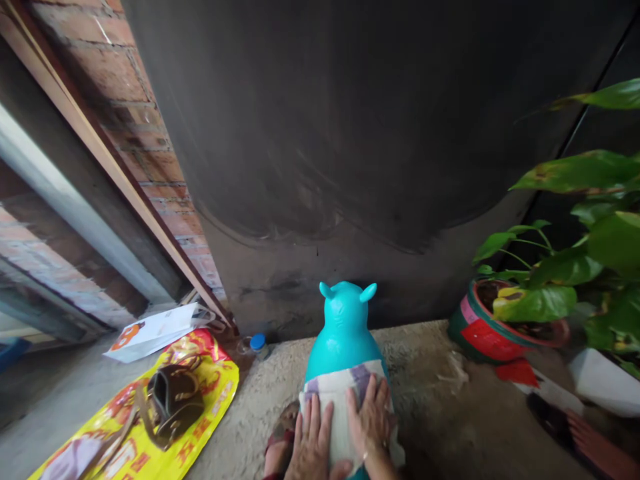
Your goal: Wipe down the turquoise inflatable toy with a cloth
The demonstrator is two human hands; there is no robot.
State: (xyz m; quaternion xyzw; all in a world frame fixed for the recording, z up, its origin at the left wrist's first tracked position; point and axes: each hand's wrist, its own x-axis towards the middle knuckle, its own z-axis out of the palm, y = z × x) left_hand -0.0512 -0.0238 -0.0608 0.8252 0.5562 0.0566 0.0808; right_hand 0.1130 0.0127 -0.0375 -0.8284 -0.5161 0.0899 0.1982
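Note:
A turquoise animal-shaped bouncy toy point(345, 337) with two small ears stands on the floor in front of me, its head toward the dark wall. Over its back lies a white cloth point(336, 407) with purple stripes. My left hand point(313, 440) rests flat on the cloth's left part, fingers stretched forward. To its right, my right hand point(371, 420) also presses down on the cloth, its fingers spread. The cloth's near end is partly hidden under my hands.
At left, a yellow plastic bag point(210, 393) lies under a brown handbag point(177, 400). Beyond it are a white paper bag point(163, 330) and a blue-capped jar point(259, 345). A potted plant point(480, 327) stands at right, near a person's sandalled foot point(585, 433). A dark wall point(375, 133) rises ahead.

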